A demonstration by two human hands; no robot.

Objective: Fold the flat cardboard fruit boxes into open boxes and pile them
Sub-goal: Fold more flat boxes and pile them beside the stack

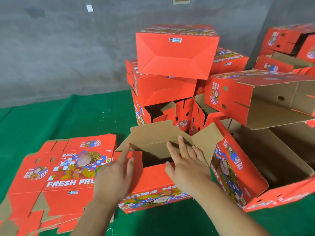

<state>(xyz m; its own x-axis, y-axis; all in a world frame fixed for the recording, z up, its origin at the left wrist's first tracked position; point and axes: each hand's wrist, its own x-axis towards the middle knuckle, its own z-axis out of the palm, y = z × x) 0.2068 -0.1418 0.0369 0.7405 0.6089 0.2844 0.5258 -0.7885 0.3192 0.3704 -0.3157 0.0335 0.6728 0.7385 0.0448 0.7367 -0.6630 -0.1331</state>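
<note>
Cardboard fruit box point(153, 189) half-formed on green floor covering point(51, 120), beside flat stack point(56, 176). Left hand point(114, 176) and right hand point(187, 166), fingers straight and spread, press brown flaps point(158, 138) inward, probably to lock base.

- Two hands: left hand point(113, 176), right hand point(186, 165).
- One half-folded box point(153, 184) under the hands.
- One stack of flat boxes point(56, 176) left of it.
- Roughly nine folded boxes point(177, 53) piled behind and right of it; exact count unclear.
</note>
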